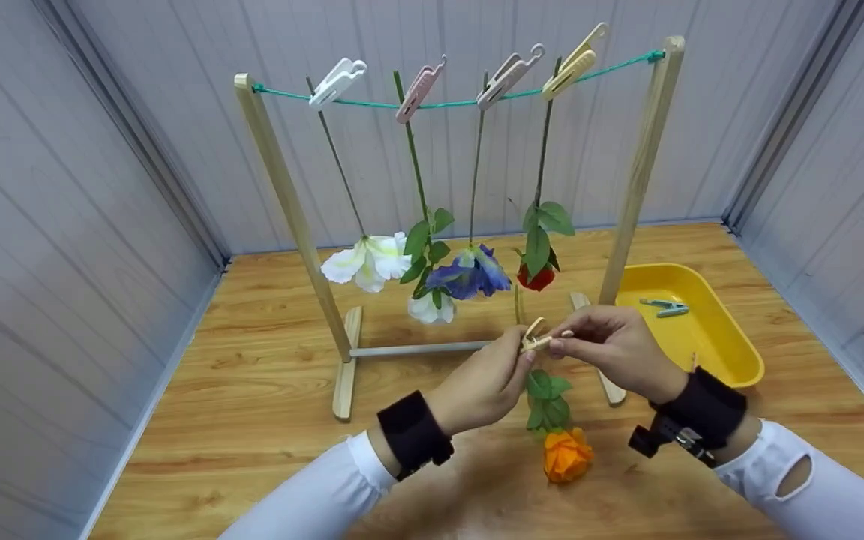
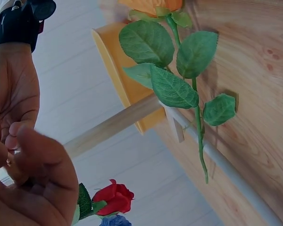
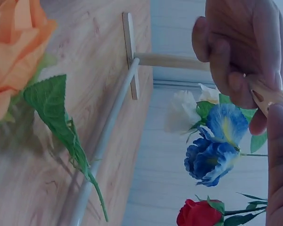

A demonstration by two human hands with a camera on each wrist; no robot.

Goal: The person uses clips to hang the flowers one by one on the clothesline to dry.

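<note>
no readable text, label or number anywhere.

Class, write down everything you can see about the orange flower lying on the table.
The orange flower looks artificial: a ruffled orange bloom like a rose, a thin green stem and several veined green leaves. It lies flat on the wooden table, bloom towards the person, stem pointing at the drying rack. Its stem runs up under both hands; whether they touch it cannot be told.
</note>
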